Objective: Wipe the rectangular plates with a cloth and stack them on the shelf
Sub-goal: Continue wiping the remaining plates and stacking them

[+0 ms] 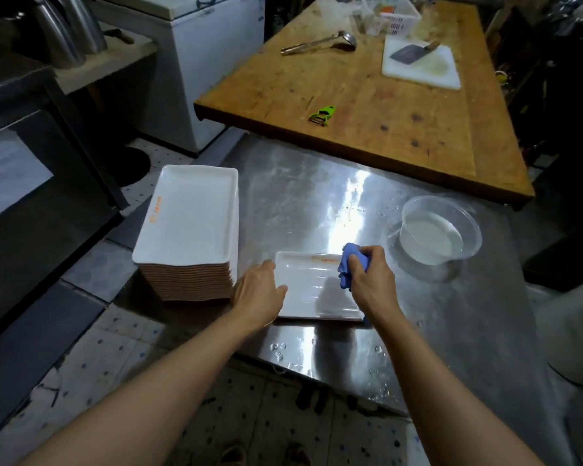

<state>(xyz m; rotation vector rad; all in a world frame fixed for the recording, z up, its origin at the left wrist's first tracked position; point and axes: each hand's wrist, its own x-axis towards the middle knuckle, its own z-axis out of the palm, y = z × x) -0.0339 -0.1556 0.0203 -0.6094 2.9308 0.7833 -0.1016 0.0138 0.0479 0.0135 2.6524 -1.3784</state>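
A single white rectangular plate [312, 287] lies flat on the steel table [418, 314] near its front edge. My right hand [372, 280] grips a bunched blue cloth [350, 264] and presses it on the plate's right end. My left hand [258, 292] holds the plate's left edge, thumb on the rim. A tall stack of white rectangular plates [189, 223] with orange lettering stands just left of it, at the table's left corner.
A clear plastic bowl [439, 230] of water sits right of the plate. Behind, a wooden table [350, 95] carries a green peeler [323, 115], a ladle [320, 42], and a white cutting board [421, 62] with a cleaver. A white chest freezer [213, 45] stands at the back left.
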